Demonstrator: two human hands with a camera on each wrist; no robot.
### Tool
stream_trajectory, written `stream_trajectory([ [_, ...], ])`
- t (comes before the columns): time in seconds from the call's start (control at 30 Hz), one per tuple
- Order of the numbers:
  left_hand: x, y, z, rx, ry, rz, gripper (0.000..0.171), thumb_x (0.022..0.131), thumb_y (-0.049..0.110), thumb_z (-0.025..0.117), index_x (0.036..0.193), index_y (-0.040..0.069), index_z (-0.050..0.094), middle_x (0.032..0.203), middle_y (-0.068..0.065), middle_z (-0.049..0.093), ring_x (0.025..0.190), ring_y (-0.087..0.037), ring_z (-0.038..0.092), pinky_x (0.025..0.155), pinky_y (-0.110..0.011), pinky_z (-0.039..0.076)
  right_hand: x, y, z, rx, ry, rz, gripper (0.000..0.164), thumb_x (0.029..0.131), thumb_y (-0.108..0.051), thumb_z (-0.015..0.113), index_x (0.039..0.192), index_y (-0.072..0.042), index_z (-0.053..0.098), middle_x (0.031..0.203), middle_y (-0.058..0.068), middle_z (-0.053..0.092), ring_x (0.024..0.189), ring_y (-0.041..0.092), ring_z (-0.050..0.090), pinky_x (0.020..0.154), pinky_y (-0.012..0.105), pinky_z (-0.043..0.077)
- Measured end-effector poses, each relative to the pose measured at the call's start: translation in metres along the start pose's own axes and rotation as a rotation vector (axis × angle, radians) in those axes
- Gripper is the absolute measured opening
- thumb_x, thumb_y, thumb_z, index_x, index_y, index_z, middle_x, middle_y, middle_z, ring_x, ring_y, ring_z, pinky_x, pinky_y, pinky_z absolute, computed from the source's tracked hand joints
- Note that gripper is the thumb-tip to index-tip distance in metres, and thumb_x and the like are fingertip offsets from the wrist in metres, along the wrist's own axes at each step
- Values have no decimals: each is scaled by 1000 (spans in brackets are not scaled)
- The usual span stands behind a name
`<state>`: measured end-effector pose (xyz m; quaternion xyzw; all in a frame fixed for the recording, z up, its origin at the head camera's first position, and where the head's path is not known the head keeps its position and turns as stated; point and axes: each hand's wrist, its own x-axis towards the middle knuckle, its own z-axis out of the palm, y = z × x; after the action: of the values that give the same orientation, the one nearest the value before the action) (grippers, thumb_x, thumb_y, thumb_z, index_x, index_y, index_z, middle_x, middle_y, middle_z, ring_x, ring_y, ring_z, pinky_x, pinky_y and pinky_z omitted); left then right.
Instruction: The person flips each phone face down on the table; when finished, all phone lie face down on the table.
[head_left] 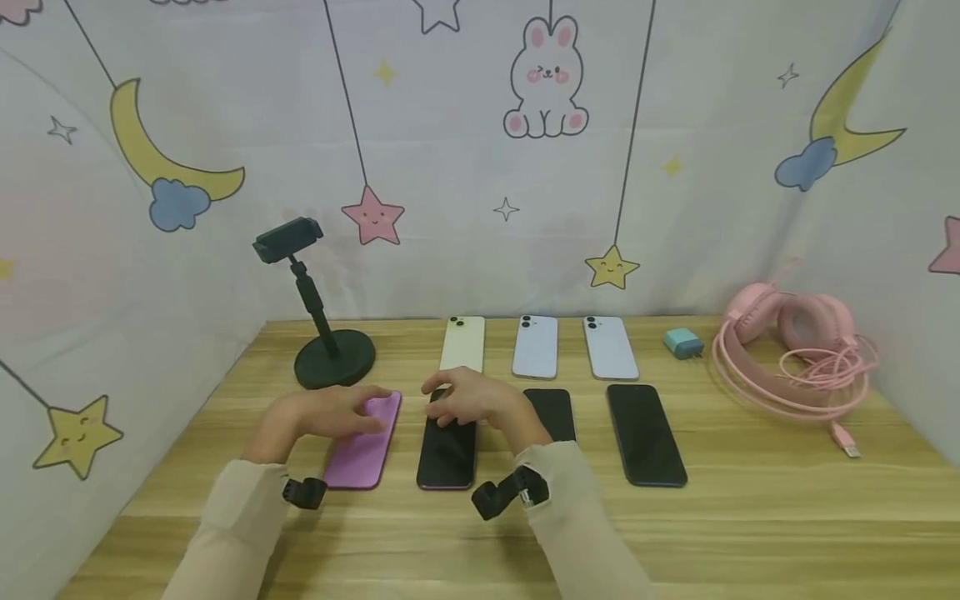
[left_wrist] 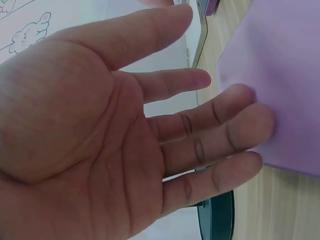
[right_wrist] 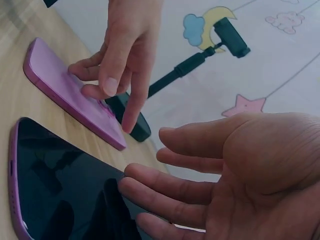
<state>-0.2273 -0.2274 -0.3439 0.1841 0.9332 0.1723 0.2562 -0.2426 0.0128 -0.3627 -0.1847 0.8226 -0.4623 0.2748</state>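
A pinkish-purple phone (head_left: 363, 454) lies back-up on the wood-grain table at left. Over its upper half is my left hand (head_left: 333, 412), fingers slightly bent; in the left wrist view the fingertips (left_wrist: 257, 122) are right at its purple surface. To its right lies a phone with a dark screen and pink edge (head_left: 447, 458), screen up. Above that phone's far end hovers my right hand (head_left: 472, 396), its fingers loosely bent. The right wrist view shows the fingertips (right_wrist: 131, 185) by the dark screen, with nothing gripped.
Behind stand out a pale yellow phone (head_left: 462, 343) and two pale lavender phones (head_left: 535, 348), backs up. Two more dark-screen phones (head_left: 647, 435) lie to the right, one partly behind my right arm. A black stand (head_left: 335, 358) is at left; a charger (head_left: 683, 342) and pink headphones (head_left: 817, 325) at right.
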Motion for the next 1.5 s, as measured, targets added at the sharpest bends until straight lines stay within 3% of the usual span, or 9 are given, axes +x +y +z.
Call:
stream_trajectory([
  [0.23, 9, 8, 3, -8, -8, 82, 62, 99, 34, 62, 150, 5, 42, 123, -16, 61, 106, -24, 61, 93, -49, 49, -6, 6, -14, -33, 16, 38, 36, 100, -14, 62, 135, -5, 59, 111, 10, 71, 96, 21, 69, 85, 37, 51],
  [0.43, 18, 7, 7, -55, -3, 151, 61, 100, 32, 61, 151, 4, 40, 114, -10, 59, 98, -20, 57, 87, -42, 49, -10, 13, -24, -55, 44, 69, 28, 99, -12, 63, 126, -5, 64, 103, 10, 70, 93, 21, 68, 78, 33, 51],
  [0.63, 26, 6, 13, -10, 39, 222, 58, 100, 34, 60, 149, 7, 43, 105, -3, 60, 93, -18, 58, 82, -39, 48, -16, 17, -32, -53, 40, 99, 33, 99, -12, 62, 131, -7, 60, 100, 12, 70, 90, 21, 67, 72, 31, 50],
  [1.1, 35, 15, 23, -20, 68, 267, 54, 100, 32, 62, 146, 8, 47, 102, 0, 65, 88, -14, 59, 77, -36, 49, -19, 26, -41, -40, 6, 123, 33, 99, -8, 61, 132, -7, 58, 99, 11, 71, 91, 22, 69, 77, 34, 54],
  [1.3, 38, 20, 28, -97, 56, 341, 58, 101, 29, 61, 149, 4, 40, 103, -4, 62, 81, -15, 59, 72, -33, 48, -20, 31, -42, 51, -40, 150, 41, 96, 1, 60, 136, -9, 56, 98, 14, 69, 88, 25, 69, 80, 37, 56],
  [1.5, 39, 23, 31, -106, 74, 332, 62, 100, 27, 62, 152, 6, 36, 94, -2, 59, 70, -13, 55, 63, -29, 45, -19, 34, -42, 147, -73, 190, 49, 95, 4, 59, 140, -12, 52, 96, 17, 69, 82, 26, 70, 72, 38, 57],
])
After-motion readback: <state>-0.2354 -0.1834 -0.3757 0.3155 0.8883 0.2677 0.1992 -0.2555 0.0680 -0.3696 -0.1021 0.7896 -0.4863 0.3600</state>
